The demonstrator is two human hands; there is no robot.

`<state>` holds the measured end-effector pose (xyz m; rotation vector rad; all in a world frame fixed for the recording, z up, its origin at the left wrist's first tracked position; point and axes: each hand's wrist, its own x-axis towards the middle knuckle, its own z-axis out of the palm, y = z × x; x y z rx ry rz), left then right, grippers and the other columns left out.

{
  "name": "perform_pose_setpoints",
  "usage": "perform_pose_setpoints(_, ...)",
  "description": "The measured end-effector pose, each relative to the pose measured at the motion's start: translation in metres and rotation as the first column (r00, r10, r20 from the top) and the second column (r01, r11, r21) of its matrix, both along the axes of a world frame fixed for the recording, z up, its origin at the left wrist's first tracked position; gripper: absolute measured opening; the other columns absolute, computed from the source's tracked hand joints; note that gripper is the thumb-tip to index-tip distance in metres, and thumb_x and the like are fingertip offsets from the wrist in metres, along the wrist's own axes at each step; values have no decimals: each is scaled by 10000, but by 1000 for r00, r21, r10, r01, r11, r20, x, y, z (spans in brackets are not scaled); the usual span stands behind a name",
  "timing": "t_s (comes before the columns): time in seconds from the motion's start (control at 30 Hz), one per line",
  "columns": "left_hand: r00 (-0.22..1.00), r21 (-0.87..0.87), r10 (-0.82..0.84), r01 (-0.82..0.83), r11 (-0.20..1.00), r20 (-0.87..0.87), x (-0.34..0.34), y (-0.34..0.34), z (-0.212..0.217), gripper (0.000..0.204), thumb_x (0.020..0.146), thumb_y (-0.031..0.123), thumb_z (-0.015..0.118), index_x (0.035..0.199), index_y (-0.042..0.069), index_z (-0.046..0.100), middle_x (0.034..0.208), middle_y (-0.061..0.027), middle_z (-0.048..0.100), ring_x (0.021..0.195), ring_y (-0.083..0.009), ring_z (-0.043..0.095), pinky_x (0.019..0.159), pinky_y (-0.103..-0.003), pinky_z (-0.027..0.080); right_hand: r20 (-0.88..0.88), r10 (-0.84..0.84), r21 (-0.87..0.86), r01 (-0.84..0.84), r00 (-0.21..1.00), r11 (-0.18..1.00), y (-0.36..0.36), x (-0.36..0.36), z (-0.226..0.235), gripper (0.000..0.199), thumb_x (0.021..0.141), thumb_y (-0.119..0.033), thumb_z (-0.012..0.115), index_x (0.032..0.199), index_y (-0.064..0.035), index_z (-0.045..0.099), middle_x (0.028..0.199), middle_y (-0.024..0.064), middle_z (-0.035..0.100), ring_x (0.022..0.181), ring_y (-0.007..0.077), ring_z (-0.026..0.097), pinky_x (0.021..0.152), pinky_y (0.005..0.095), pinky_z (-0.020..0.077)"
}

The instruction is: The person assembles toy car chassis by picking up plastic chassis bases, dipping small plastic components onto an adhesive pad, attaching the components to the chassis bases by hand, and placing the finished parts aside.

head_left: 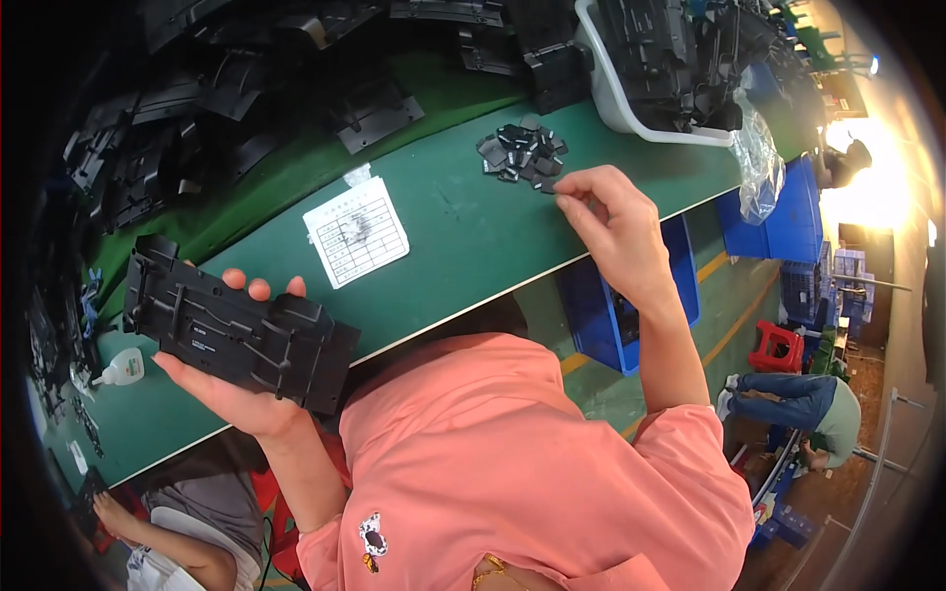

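In my left hand [232, 399] rests a long black moulded plastic part [232, 335], tilted, with ribs and raised ends; my thumb lies along its near edge and the fingertips curl over its far edge. My right hand [629, 236] is closed in a pinch at the near side of a pile of small black pieces [520, 150]. Between its thumb and forefinger a small flat black piece [548, 185] shows, at the edge of the pile. A white printed sheet [357, 234] lies on the green table [463, 246] between my hands.
Black plastic parts [379, 118] are heaped along the far side. A white bin [616, 108] of similar parts stands at far right. A small white bottle [122, 368] sits at left. Blue crates [601, 315] are beyond the table edge. Another person's arm [168, 547] is at lower left.
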<state>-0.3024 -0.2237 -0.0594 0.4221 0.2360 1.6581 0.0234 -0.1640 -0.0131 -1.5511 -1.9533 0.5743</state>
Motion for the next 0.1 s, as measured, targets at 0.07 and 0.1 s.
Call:
perform_pose_setpoints(0.07, 999, -12, -28, 28, 1000, 20, 1, 1, -1, 707, 888, 639, 358, 1429, 191, 284, 1193, -144, 485, 1050, -307, 538, 992, -612, 334, 67, -19, -7, 19, 998, 1000, 3, 2, -1, 161, 799, -33, 653, 954, -5, 621, 878, 108, 609, 753, 209, 616, 665, 299, 494)
perform_pose_setpoints(0.1, 999, -5, -33, 33, 999, 15, 1, 1, -2, 705, 890, 640, 348, 1434, 197, 275, 1228, -150, 477, 1059, -309, 536, 999, -607, 331, 123, -29, -16, 31, 992, 999, 6, -3, -4, 177, 793, -51, 672, 958, -9, 622, 892, 109, 614, 761, 208, 621, 670, 301, 499)
